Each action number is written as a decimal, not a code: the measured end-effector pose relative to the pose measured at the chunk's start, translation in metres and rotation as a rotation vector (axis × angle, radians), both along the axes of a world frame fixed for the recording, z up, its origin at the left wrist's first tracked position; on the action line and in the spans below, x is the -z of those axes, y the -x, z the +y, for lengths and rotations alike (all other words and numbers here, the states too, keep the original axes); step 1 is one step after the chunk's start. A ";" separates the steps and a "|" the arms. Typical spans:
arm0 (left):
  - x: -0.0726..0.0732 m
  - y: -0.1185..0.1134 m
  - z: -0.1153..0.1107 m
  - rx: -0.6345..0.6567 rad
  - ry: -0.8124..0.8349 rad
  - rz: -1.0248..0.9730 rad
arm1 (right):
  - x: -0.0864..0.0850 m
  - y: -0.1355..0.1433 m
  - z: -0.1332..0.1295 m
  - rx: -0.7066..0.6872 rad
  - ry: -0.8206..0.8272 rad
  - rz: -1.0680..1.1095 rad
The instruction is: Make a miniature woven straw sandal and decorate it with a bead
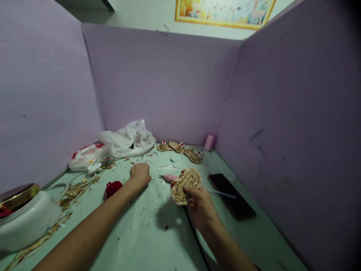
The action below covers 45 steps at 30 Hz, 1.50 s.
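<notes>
The right hand [200, 205] pinches a coiled straw mat [185, 185] by its lower edge, holding it up just above the table [146, 229]; it looks light, stiff yet bendable, rough enough not to slip, best gripped at the rim. The left hand [140, 174] is closed around a thin needle [147, 160], resting on the table. No readable writing or brand shows

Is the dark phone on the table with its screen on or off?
Off, as far as visible: the phone lies flat beside the right hand, and its face is uniformly black, with no lit picture.
</notes>
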State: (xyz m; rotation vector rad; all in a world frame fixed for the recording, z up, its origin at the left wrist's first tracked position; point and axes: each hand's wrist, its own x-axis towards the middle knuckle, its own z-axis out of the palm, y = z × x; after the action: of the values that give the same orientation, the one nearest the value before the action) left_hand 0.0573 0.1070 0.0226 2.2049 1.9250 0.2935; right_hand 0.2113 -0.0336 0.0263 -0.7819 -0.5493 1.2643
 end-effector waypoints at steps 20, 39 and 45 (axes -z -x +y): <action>0.002 0.043 -0.122 0.266 0.014 -0.706 | 0.013 0.014 0.000 0.023 -0.036 0.069; 0.000 0.042 -0.132 0.476 -0.067 -0.216 | 0.030 0.020 -0.008 -0.022 -0.019 -0.210; -0.004 0.044 -0.129 0.517 -0.002 -0.312 | 0.036 0.019 -0.009 0.049 -0.023 -0.286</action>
State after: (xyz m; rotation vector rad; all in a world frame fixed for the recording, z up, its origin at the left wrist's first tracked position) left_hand 0.0136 -0.0223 0.0262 2.3864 1.1522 0.5105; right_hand 0.1927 -0.0427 -0.0097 -0.9581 -0.7688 1.1055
